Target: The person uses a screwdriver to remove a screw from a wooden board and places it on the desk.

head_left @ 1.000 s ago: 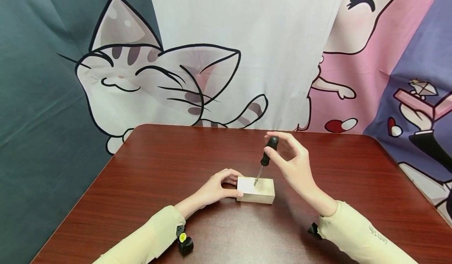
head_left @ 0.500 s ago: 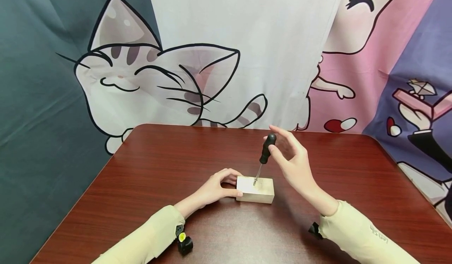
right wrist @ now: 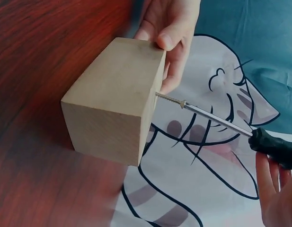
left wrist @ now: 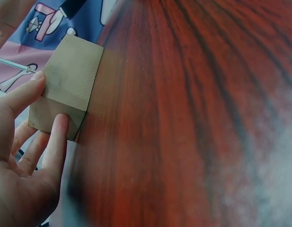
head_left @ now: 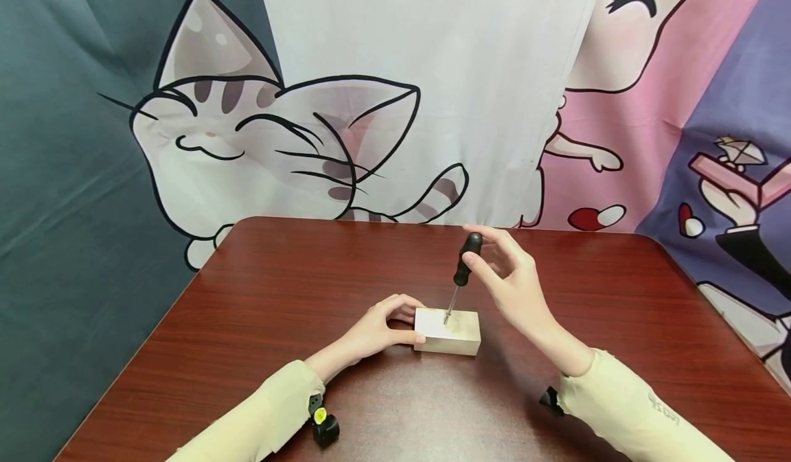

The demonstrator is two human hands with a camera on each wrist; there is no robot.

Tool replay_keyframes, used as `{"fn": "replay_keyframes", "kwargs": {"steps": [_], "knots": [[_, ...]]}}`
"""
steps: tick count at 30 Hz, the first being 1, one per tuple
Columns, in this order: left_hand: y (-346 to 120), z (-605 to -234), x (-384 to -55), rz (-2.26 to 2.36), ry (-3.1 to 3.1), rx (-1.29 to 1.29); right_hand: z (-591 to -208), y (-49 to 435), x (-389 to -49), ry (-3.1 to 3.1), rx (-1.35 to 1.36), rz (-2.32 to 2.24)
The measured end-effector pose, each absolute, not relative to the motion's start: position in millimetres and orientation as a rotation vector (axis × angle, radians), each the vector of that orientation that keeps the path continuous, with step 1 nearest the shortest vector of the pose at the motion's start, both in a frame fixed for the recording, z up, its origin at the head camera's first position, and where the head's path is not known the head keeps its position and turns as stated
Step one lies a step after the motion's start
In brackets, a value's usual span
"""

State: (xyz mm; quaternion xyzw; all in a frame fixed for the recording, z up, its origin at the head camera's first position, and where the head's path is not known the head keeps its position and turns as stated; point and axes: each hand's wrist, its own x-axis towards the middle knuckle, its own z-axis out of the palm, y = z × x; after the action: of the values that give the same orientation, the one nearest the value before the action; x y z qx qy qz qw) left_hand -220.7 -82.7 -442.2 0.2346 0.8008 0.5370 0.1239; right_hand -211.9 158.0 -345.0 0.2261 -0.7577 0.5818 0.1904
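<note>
A pale wooden block (head_left: 463, 323) lies on the table, its left end gripped between the thumb and fingers of my left hand (head_left: 378, 330). A brass-coloured screw (right wrist: 170, 98) stands partly sunk in the block's top face, its threads still showing. The shaft tip of a black-handled screwdriver (head_left: 467, 261) meets the screw head; the tool leans slightly to the right. My right hand (head_left: 518, 285) holds the handle near its upper end with thumb and fingertips. In the left wrist view, the left thumb and fingers (left wrist: 59, 124) press on the block's end.
The reddish-brown wooden table (head_left: 296, 270) has rounded far corners. Behind it hangs a cloth backdrop (head_left: 383, 29) with cartoon animals. A black wrist camera (head_left: 325, 431) sits at the left cuff, and another (head_left: 550, 401) at the right.
The right fingers spread from the screwdriver handle half a second ago and have come back round it. The handle has shifted slightly left. Left hand and block stay put.
</note>
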Motion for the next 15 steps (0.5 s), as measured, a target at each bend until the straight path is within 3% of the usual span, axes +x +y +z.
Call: {"fn": "replay_keyframes", "kwargs": {"steps": [15], "knots": [[-80.8,-443.7,-220.3,1.572,2.36,0.655,-348.1,154.3,-210.5,-2.084,0.642,1.661]]}}
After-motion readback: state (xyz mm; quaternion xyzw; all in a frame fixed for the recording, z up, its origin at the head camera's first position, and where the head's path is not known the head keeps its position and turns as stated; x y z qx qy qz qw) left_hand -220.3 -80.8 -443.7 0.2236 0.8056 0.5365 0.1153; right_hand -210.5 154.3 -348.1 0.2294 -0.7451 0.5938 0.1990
